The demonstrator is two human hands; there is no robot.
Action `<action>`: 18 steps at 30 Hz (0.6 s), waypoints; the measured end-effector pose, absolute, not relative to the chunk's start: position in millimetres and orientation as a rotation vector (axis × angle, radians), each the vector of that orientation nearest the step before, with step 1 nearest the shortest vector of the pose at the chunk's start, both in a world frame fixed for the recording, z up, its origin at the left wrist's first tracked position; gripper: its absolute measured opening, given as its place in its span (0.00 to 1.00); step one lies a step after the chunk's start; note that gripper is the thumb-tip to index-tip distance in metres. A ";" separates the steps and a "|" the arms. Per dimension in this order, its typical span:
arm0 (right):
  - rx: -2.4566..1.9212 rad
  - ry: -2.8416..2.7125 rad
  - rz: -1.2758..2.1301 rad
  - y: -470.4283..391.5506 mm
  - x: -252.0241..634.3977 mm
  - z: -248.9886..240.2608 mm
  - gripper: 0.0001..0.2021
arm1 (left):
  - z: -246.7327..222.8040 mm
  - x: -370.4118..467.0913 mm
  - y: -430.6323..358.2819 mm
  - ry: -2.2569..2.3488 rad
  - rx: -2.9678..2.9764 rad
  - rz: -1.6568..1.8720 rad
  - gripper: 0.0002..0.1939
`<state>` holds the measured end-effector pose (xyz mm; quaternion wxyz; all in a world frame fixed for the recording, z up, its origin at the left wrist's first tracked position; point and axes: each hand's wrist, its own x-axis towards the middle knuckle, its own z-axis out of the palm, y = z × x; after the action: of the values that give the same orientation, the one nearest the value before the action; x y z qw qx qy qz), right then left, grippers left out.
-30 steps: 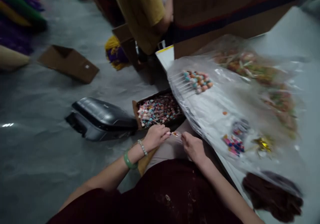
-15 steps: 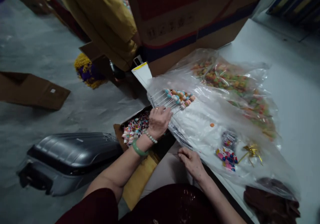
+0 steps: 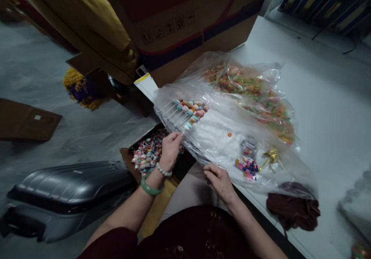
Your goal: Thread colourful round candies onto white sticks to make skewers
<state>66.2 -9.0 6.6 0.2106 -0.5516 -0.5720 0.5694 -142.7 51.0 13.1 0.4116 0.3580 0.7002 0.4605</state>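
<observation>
My left hand (image 3: 171, 149), with a bead bracelet and a green bangle, is closed at the table edge, its fingertips pinching the stick of the nearest candy skewer (image 3: 188, 126). Beyond it, several candy skewers (image 3: 191, 107) lie in a row on clear plastic (image 3: 213, 129), pastel candies on white sticks pointing left. My right hand (image 3: 219, 181) is also closed, thumb against fingers at the plastic's near edge; whatever it pinches is too small to make out. Below my left hand, an open box holds many wrapped candy sticks (image 3: 146, 153).
Bagged orange and green candies (image 3: 237, 77) lie farther back before a large cardboard box (image 3: 174, 35). Small candy packets (image 3: 247, 164), a gold ribbon (image 3: 272, 156) and a brown cloth (image 3: 292, 209) are at right. A grey suitcase (image 3: 72, 189) lies left; a person in yellow (image 3: 95, 23) is beyond.
My left hand has drawn back from over the sticks toward the table's edge, uncovering the nearest candies. My right hand has shifted slightly up against the plastic's edge. The view has turned right.
</observation>
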 end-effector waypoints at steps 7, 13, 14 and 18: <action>-1.408 -1.328 1.464 -22.3 65.3 16.5 0.17 | 7.6 -42.8 -33.3 1.089 0.235 1.105 0.18; -1.431 -0.887 1.466 -44.0 109.6 13.8 0.16 | 8.8 0.7 -46.9 0.989 0.572 0.798 0.15; -1.430 -0.858 1.446 -45.1 118.9 13.8 0.16 | 10.9 -3.1 -37.3 0.996 0.721 0.667 0.14; -1.462 -0.928 1.464 -47.9 145.6 13.3 0.15 | 36.0 -46.8 39.6 1.581 1.314 0.695 0.08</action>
<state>145.6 -47.9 13.3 0.4234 -0.5840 -0.3707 0.5850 -46.8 39.6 36.0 0.4669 0.5355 0.6442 0.2833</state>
